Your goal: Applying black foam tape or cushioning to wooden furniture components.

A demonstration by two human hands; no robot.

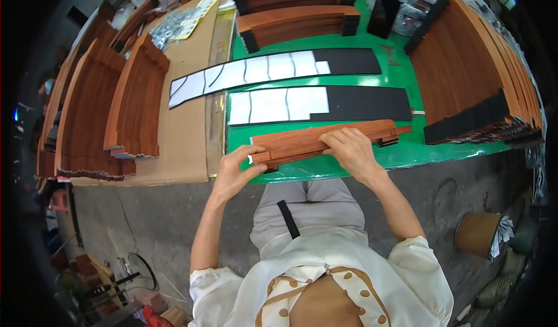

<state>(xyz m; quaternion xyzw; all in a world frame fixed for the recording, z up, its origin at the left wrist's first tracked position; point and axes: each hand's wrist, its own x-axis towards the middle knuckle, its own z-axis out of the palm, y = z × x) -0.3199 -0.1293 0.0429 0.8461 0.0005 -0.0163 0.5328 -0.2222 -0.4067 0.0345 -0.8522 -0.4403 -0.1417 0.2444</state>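
A reddish-brown wood-grain board [302, 139] with stepped, notched ends is held along the near edge of the green tabletop [401, 155]. My left hand [234, 173] pinches its left end between thumb and fingers. Over the board's right half, my right hand [353, 153] grips with the fingers on top and the thumb on the near side. Just beyond it lies a flat black strip [366, 101] whose left part is glossy white. Farther back, a longer, slightly bent black strip [349, 61] has the same glossy white part, crossed by dark lines.
Stacked wood-grain boards stand at the right [465, 65], at the back [296, 26] and at the left [139, 97], the left ones on cardboard [183, 147]. Small metal parts [174, 28] lie far left. A dark flat rectangular object [383, 14] sits far right. A brown drum [478, 234] stands on the floor.
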